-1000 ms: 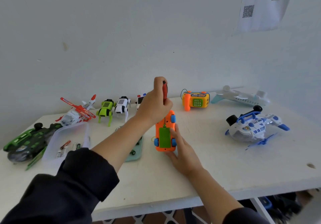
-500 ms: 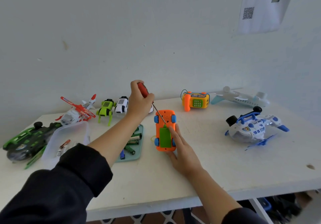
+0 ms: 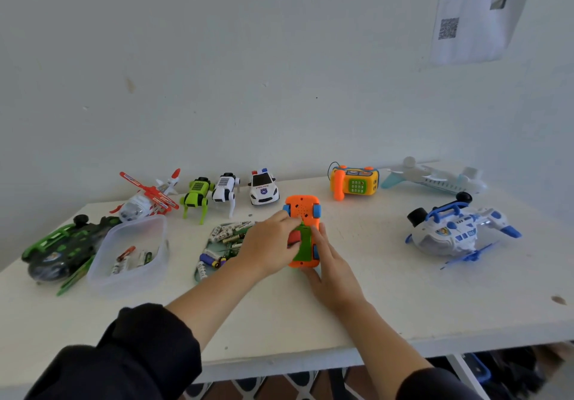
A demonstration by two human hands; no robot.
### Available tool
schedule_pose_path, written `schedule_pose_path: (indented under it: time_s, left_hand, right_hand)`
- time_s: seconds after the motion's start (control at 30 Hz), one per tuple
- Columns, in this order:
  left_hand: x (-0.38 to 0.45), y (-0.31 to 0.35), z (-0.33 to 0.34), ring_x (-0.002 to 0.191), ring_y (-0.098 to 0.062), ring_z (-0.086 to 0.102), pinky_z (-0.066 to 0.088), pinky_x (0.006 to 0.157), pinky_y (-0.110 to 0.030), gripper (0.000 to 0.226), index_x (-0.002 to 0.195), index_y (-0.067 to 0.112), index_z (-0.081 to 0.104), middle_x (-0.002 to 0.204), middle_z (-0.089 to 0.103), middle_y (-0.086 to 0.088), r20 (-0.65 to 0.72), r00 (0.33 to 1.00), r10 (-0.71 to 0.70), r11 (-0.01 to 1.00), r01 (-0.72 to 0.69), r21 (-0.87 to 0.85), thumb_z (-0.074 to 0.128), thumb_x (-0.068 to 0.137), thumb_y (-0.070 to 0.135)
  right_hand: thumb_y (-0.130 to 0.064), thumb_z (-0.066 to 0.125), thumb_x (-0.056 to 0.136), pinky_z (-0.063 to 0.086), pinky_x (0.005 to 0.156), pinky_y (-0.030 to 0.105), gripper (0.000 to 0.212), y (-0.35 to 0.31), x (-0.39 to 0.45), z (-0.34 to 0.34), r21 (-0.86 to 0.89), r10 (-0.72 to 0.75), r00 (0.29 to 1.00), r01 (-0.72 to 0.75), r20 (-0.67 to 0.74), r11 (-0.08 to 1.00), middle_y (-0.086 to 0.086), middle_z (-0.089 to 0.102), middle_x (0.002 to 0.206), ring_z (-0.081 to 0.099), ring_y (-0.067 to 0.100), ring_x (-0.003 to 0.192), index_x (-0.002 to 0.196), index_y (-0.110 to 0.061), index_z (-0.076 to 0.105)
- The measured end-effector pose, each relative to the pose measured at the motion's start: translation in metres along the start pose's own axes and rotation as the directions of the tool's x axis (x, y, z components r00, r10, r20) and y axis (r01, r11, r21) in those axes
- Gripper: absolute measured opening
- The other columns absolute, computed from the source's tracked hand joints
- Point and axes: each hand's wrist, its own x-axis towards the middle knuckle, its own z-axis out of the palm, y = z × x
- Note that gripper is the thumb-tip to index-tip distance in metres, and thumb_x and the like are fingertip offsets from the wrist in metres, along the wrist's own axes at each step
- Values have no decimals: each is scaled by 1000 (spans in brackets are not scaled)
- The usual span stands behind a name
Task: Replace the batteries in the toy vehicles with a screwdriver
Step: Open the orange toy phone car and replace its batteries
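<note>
Orange toy car (image 3: 302, 213) lies upside down on the white table (image 3: 403, 300), near the middle, nose toward the wall. Underside is bright orange with a patch of small speaker holes at the far end; blue wheels show at the far corners and one at the near right side. A green battery cover (image 3: 304, 244) runs along the near half of the underside. My left hand (image 3: 268, 246) lies over the car's left side, fingers curled, with the red screwdriver handle (image 3: 293, 239) tucked under the palm and the fingertips touching the far edge of the green cover; the shaft is hidden, so I cannot tell where the tip sits. My right hand (image 3: 330, 264) steadies the car from the near right, fingers straight along its right flank and thumb at the near end. Both hands are on the car and nearly touching each other. Just left of the car, a green tray (image 3: 203, 267) holds loose batteries (image 3: 228, 232).
</note>
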Motion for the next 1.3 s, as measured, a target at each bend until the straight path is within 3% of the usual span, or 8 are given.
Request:
schedule_pose_path:
  time_s: [0.23,0.4,0.57,0.73,0.8,0.9,1.1,1.3]
  left_hand:
    - [16,5,-15,68,-10,48,40,66,-28,13,84,25,54,82,57,1,42,999,22,961,-9,-276,67,83,22]
    - [15,0,-35,60,2,48,36,58,-8,21,75,23,55,70,54,9,-68,997,-25,886,-9,-463,68,81,7]
    - [-19,-22,-28,57,-7,46,42,56,-22,21,73,26,49,63,51,10,-63,986,153,970,-163,-181,62,78,11]
    - [-60,-44,14,54,-10,58,39,41,-15,21,93,31,46,77,62,10,120,904,409,900,-422,112,47,72,27]
    - [-64,-47,19,72,-15,64,42,49,-21,41,117,31,48,104,61,7,209,927,312,922,-348,168,52,76,24]
    - [-57,-47,17,109,-25,57,47,79,-34,57,141,28,36,135,48,3,273,958,-86,963,10,268,52,86,24]
    - [-41,-50,16,92,-28,60,38,61,-30,16,97,19,58,101,64,-4,286,924,-253,914,131,384,45,88,23]
    - [-39,-59,20,89,-25,60,39,62,-29,22,101,24,65,98,63,-1,206,925,-320,905,234,355,46,90,25]
  right_hand:
    - [-10,61,90,45,93,32,74,-2,-2,-5,-14,18,999,-18,-27,1000,-3,9,152,40,26,133,147,-14,15]
    - [-12,67,75,55,69,39,67,1,-3,-3,-42,18,991,-23,-130,999,20,44,139,58,33,110,137,-2,44]
    - [-13,71,75,46,86,34,65,1,-3,-3,-41,22,990,-28,-141,999,22,47,138,56,37,115,135,-5,47]
    - [-14,70,84,36,98,28,61,-5,-2,-8,20,84,992,-82,-99,996,18,34,148,43,30,131,138,-8,43]
    - [-14,70,84,43,97,36,64,-5,-2,-7,47,84,994,-80,-74,996,19,38,146,48,33,126,138,-21,37]
    - [-14,70,84,47,90,36,68,-3,-3,-5,56,89,995,-86,-55,995,19,50,136,56,35,117,132,-34,26]
    - [-18,56,94,36,103,29,73,-6,1,-10,33,160,984,-163,82,986,8,8,158,31,20,139,141,-45,7]
    - [-17,54,95,40,103,33,72,-3,1,-9,22,140,985,-143,95,989,5,42,146,47,20,128,137,-48,4]
